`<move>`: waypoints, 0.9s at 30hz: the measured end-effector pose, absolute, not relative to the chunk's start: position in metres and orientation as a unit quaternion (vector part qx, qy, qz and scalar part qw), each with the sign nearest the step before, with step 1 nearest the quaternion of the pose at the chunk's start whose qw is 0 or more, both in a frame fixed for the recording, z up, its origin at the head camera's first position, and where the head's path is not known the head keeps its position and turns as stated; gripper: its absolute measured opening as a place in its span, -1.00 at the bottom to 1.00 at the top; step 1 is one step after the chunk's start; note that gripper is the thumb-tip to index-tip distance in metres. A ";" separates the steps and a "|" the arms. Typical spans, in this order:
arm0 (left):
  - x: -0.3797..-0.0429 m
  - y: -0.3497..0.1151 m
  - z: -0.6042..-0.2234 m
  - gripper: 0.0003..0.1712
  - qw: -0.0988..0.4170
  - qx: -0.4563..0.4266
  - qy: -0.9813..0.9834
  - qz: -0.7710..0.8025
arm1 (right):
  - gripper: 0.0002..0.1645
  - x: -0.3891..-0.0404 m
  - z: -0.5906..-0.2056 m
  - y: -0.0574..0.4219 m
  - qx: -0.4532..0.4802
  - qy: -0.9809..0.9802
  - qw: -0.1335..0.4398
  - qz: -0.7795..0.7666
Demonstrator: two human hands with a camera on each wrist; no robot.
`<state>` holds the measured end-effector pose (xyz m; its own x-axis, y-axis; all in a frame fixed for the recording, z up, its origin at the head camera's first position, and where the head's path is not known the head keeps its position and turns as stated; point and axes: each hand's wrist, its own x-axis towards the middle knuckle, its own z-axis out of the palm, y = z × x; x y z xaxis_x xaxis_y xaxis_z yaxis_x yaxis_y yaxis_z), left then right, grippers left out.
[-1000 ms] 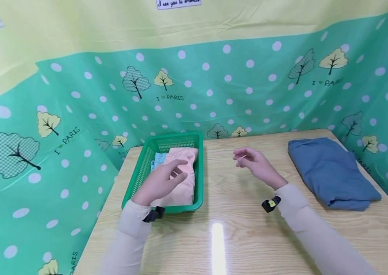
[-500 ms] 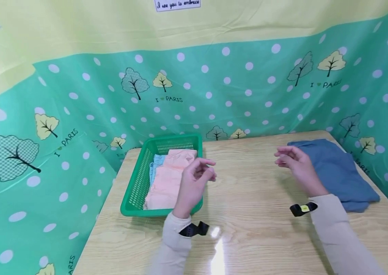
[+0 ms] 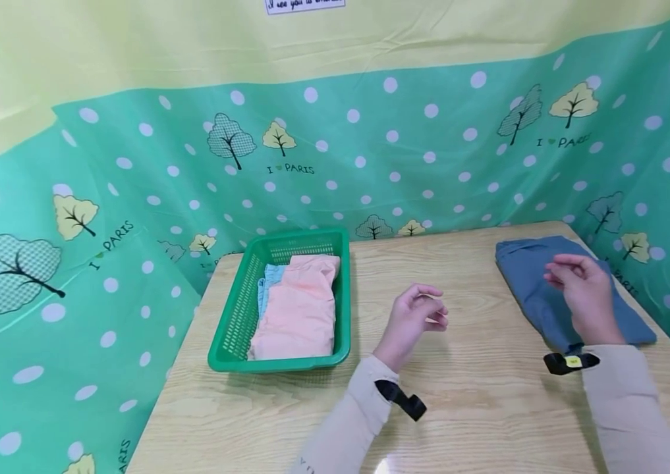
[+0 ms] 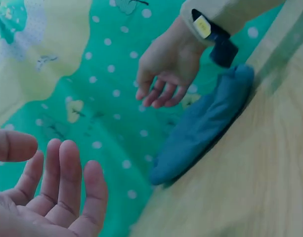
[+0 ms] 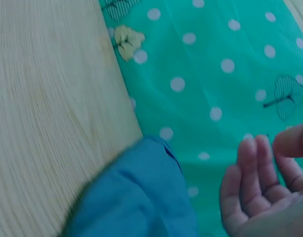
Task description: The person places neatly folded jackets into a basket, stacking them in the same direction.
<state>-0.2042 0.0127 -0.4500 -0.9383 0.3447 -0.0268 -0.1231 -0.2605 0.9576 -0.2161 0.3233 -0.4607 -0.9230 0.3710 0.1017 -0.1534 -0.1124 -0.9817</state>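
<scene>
A folded blue cloth garment (image 3: 527, 283) lies at the right side of the table, its exact kind unclear. Above it hovers my right hand (image 3: 586, 296), fingers loosely bent and holding nothing; it hides part of the cloth. My left hand (image 3: 408, 322) hangs over the middle of the table, also holding nothing, with relaxed fingers. In the left wrist view the blue garment (image 4: 205, 123) appears as a low folded bundle below the right hand (image 4: 168, 66). The right wrist view shows one corner of the garment (image 5: 136, 192) beside the right hand's fingers (image 5: 250, 177).
At the left of the table (image 3: 465, 408) stands a green plastic basket (image 3: 343, 316). Inside lie a folded pink garment (image 3: 299, 309) and a light blue one (image 3: 272, 276). A green dotted curtain (image 3: 370, 151) rises behind the table and along both sides.
Both hands have moved to the right. The left hand went from over the basket to mid-table, and the right hand went from mid-table to above the blue garment.
</scene>
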 end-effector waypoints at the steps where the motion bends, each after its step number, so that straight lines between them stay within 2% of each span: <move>1: -0.205 0.020 -0.454 -0.79 0.156 0.080 0.580 0.796 | -0.89 -0.216 -0.460 0.327 -0.108 -0.650 0.177 0.731; 6: -0.204 0.054 -0.467 -0.77 0.176 0.012 0.555 0.813 | -0.90 -0.217 -0.461 0.348 -0.212 -0.712 0.171 0.648; 12: -0.202 0.089 -0.482 -0.85 0.184 -0.031 0.558 0.808 | -0.81 -0.215 -0.467 0.369 -0.281 -0.787 0.142 0.531; 14: -0.203 0.098 -0.486 -0.85 0.197 -0.035 0.555 0.807 | -0.65 -0.216 -0.471 0.374 -0.289 -0.797 0.129 0.515; 18: -0.209 0.110 -0.493 -0.74 0.241 -0.029 0.535 0.809 | -0.19 -0.218 -0.480 0.385 -0.281 -0.822 0.101 0.485; 27: -0.210 0.134 -0.505 -0.54 0.294 -0.037 0.494 0.817 | 0.06 -0.218 -0.502 0.407 -0.274 -0.843 0.057 0.460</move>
<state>-0.2098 0.1342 -0.5051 -0.8244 0.4443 -0.3506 -0.5169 -0.3385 0.7863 -0.2185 0.4069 -0.5020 -0.8437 0.5138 -0.1551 0.4081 0.4264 -0.8072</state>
